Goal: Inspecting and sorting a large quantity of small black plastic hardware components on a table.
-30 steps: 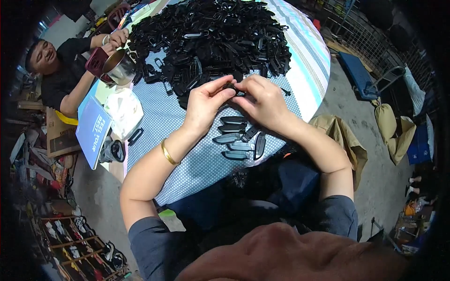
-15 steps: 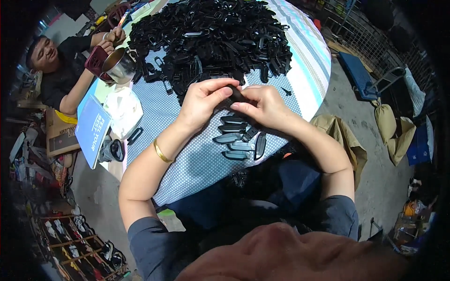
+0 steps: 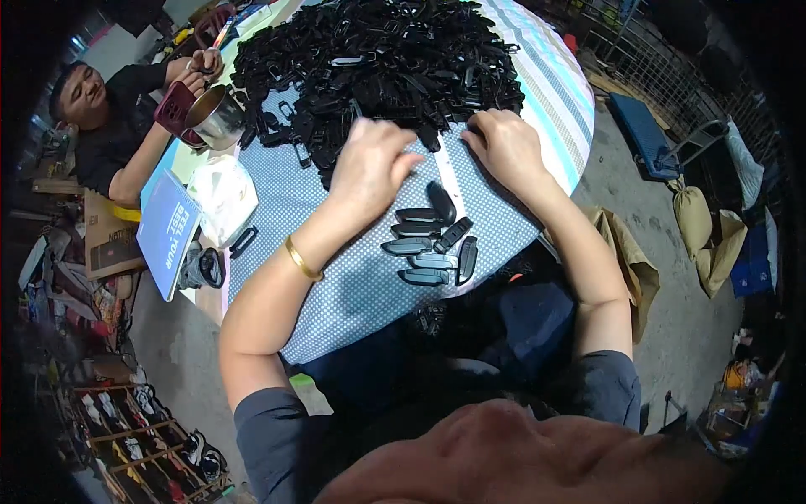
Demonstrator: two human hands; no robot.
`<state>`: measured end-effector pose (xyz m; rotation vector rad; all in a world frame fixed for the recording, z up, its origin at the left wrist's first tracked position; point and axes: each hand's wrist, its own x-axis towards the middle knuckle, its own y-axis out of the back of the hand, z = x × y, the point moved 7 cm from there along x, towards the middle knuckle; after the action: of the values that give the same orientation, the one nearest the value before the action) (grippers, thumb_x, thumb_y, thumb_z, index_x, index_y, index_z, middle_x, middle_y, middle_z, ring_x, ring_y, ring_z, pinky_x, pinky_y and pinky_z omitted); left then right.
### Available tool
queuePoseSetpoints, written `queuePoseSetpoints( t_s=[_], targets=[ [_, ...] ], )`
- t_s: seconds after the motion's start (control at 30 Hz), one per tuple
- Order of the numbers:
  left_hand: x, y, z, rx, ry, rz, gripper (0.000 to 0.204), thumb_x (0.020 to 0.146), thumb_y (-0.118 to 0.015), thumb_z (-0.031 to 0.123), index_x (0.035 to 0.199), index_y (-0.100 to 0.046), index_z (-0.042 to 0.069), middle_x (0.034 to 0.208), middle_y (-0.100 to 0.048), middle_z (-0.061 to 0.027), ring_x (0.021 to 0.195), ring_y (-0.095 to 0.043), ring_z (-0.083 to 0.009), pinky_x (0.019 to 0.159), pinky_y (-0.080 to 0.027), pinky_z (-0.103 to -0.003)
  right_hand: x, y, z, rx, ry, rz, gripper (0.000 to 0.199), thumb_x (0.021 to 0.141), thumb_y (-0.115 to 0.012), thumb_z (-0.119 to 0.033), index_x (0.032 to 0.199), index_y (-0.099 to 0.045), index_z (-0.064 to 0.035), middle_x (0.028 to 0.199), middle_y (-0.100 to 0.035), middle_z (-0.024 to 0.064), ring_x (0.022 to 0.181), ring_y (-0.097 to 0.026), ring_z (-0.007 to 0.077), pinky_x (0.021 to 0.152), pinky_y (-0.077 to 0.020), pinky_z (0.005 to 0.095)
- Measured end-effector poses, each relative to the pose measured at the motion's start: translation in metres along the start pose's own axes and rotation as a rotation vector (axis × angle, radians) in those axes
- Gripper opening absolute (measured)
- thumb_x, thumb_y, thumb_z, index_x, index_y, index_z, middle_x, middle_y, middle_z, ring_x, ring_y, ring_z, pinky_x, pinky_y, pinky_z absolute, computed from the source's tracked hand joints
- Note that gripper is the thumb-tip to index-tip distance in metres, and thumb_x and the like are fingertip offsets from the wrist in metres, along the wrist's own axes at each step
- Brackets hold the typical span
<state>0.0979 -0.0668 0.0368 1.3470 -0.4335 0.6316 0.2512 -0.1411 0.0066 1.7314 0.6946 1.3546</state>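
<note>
At the near edge of a big pile of black plastic pieces (image 3: 378, 67), my left hand (image 3: 374, 164) reaches in with its thumb spread away from the bent fingers. It is slightly blurred, and nothing shows in it. My right hand (image 3: 509, 149) is by the pile's right front edge, its thumb and forefinger apart and no piece visible between them. Below and between my hands, several long black pieces with one pointed end (image 3: 409, 246) lie in a small group on the patterned tablecloth (image 3: 336, 298). One dark piece (image 3: 441, 202) lies at the top of this group.
To the left are a blue notebook (image 3: 165, 231), a white plastic bag (image 3: 222, 197), a metal mug (image 3: 216, 118) and a single black piece (image 3: 243, 243). Across the table sits another person (image 3: 117, 126), hands raised. A blue trolley (image 3: 642, 134) stands on the floor at right.
My hands were together around a dark piece. They have parted, the left toward the pile and the right outward to its right edge. A dark piece now lies atop the small group.
</note>
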Motion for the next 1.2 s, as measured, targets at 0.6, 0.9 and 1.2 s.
queuePoseSetpoints(
  t_s=[0.6, 0.9, 1.2],
  targets=[
    [0.002, -0.002, -0.025, 0.163, 0.047, 0.044, 0.023, 0.070, -0.068, 0.007, 0.091, -0.059, 0.001, 0.092, -0.055, -0.0101, 0.088, -0.053, -0.0267, 0.079, -0.044, -0.035, -0.012, 0.009, -0.029, 0.455, 0.134, -0.236, 0.037, 0.071, -0.057, -0.005, 0.108, -0.058, 0.0017, 0.093, -0.063, 0.0165, 0.082, -0.064, 0.0244, 0.075, -0.0505, 0.0322],
    [-0.001, 0.001, -0.015, -0.274, 0.083, -0.047, 0.030, 0.071, -0.070, 0.007, 0.099, -0.059, 0.003, 0.090, -0.057, -0.0085, 0.077, -0.057, -0.0196, 0.066, -0.047, -0.027, -0.011, 0.006, -0.029, 0.896, -0.035, -0.246, 0.027, 0.086, -0.050, -0.005, 0.112, -0.057, 0.0018, 0.095, -0.066, 0.0117, 0.083, -0.063, 0.0146, 0.075, -0.0494, 0.0251],
    [-0.021, -0.028, -0.019, -1.372, 0.670, -0.052, 0.032, 0.079, -0.063, -0.002, 0.109, -0.055, -0.003, 0.095, -0.060, -0.0069, 0.081, -0.060, -0.0105, 0.072, -0.051, -0.021, -0.016, 0.009, -0.042, 1.045, -0.201, -0.059, 0.019, 0.082, -0.060, -0.008, 0.098, -0.065, 0.0003, 0.083, -0.066, 0.0143, 0.066, -0.064, 0.0190, 0.058, -0.0498, 0.0266]
  ],
)
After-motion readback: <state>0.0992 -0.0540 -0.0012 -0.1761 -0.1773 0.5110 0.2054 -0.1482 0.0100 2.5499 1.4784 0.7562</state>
